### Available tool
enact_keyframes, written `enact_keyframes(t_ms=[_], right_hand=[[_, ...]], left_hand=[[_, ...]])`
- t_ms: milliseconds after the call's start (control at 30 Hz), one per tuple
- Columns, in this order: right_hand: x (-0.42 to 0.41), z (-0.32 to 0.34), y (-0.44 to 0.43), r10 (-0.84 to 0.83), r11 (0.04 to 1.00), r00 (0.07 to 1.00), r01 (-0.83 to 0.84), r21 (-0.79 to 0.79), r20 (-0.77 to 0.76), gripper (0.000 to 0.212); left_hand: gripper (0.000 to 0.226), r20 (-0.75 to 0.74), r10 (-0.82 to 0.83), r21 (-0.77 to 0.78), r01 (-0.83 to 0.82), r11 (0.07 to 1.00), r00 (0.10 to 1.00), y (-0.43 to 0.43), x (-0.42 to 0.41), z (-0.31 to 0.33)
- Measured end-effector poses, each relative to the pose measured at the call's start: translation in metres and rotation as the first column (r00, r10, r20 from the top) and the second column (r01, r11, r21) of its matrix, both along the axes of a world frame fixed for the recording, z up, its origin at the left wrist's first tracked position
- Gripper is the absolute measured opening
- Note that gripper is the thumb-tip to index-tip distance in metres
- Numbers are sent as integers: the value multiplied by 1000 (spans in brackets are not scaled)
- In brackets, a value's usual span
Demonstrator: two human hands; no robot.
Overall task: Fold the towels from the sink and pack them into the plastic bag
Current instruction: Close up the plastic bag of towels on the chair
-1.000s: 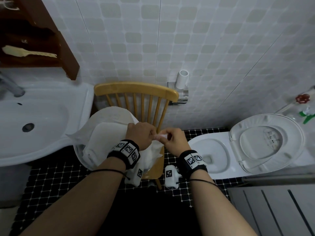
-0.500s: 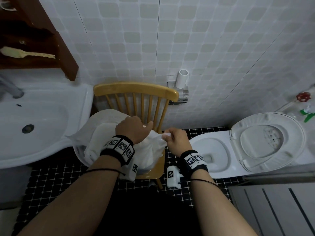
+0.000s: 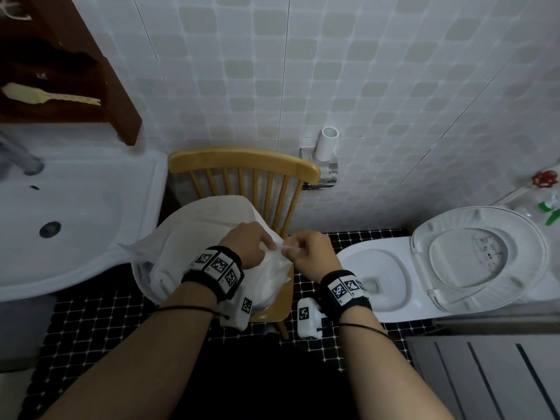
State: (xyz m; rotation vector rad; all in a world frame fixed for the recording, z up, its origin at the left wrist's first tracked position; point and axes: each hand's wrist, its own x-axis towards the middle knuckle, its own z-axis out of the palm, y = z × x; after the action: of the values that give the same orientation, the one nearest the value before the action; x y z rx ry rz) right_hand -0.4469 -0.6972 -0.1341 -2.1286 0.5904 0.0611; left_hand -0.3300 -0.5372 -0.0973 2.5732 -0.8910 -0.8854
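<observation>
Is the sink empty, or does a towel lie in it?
Empty, in the part that shows: the sink basin is bare and its drain lies uncovered.

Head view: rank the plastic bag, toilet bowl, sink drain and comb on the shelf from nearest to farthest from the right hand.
From the right hand:
1. plastic bag: pinched by it, on the chair.
2. toilet bowl: just to its right.
3. sink drain: far left.
4. comb: upper left, on the shelf.
</observation>
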Motion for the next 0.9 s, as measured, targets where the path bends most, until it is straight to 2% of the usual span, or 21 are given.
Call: enact_keyframes(t_ms=[133,267,367,467,567,667,767,833,900], right_hand=[[4,5,0,35,997,999,-37,-63,-31,14],[7,8,-1,126,974,992,-129,-188,-27,23],[10,7,4,164,935,986,-161,-315,-18,44],[11,5,6,176,903,984,-178,-391,-40,44],[11,5,6,188,908,981,-193,-373,-49,33],[12,4,4,196,919,979,-206,-337,-62,23],[12,4,1,201,938,979,-204,-281,-42,8],[13,7,2,197,952,980,-201,-230,-38,8],[15,8,4,212,943,976,-216,-252,-44,14]], left_hand=[[58,-23,-87,-41,87,995,996,-4,-1,0],[43,24,-86,-97,88,991,996,-5,2,-1],[30,26,3,-158,1,987,1000,-7,3,0],[38,-8,97,-184,-97,978,995,-7,3,0],[36,47,68,-145,-61,988,997,-7,4,-2],[16,166,-15,-99,32,995,986,-6,4,-4],[10,211,-4,-125,31,992,977,-6,4,-6],[10,209,0,-141,30,990,978,-6,4,-7],[9,195,-9,-137,37,990,981,-8,2,-6]])
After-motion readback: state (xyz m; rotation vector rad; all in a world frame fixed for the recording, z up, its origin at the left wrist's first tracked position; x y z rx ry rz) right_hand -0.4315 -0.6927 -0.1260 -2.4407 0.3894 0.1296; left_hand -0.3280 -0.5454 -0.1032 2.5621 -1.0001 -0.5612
